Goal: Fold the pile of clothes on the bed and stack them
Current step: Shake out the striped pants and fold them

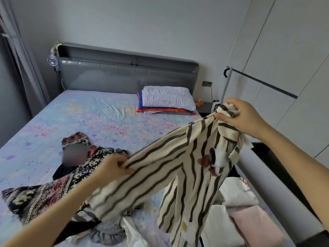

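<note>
Left hand (114, 165), lower centre, pinches one edge of the striped shirt (178, 166). Right hand (243, 116), mid right, grips its bunched top. Shirt hangs stretched above the bed (89, 111), likely to find its shape before folding. Patterned clothes (53, 189) wait lower left.

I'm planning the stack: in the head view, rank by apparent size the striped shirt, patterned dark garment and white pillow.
1. striped shirt, though held near the camera.
2. patterned dark garment.
3. white pillow, farthest away, so unsure.
</note>
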`<action>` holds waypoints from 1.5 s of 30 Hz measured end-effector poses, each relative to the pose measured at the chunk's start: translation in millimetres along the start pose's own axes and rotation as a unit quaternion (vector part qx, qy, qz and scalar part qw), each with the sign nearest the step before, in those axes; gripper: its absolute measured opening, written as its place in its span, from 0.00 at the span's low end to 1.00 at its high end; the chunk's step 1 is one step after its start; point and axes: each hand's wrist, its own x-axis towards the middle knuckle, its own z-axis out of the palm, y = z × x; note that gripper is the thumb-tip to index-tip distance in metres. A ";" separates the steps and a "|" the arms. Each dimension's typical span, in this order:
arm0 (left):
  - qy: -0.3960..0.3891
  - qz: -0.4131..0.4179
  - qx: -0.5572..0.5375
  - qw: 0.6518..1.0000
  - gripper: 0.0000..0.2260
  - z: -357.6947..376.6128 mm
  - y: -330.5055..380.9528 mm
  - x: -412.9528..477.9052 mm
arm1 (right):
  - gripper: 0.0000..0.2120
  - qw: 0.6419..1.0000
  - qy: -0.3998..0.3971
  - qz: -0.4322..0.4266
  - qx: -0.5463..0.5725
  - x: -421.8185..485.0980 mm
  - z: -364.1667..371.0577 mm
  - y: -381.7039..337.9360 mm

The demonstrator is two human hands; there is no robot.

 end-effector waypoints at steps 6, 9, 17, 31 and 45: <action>-0.008 0.016 0.353 0.935 0.04 -64.6 -18.1 25.6 | 0.26 0.962 -0.241 0.056 0.113 -19.9 31.9 32.3; -0.052 -0.041 0.510 0.858 0.08 -64.4 -30.8 36.6 | 0.24 0.902 -0.381 0.114 0.166 -19.8 46.9 45.7; -0.010 -0.209 0.537 0.817 0.12 -42.3 -68.0 66.0 | 0.13 0.962 -0.252 0.099 -0.042 28.3 118.8 81.6; 0.228 -0.300 -0.477 0.794 0.11 -75.2 -65.7 203.5 | 0.12 0.997 0.018 -0.053 -0.044 149.6 130.7 86.5; 0.206 -0.558 -0.663 0.455 0.08 80.1 -160.0 88.1 | 0.16 0.827 -0.554 0.091 -0.016 -24.7 277.6 167.8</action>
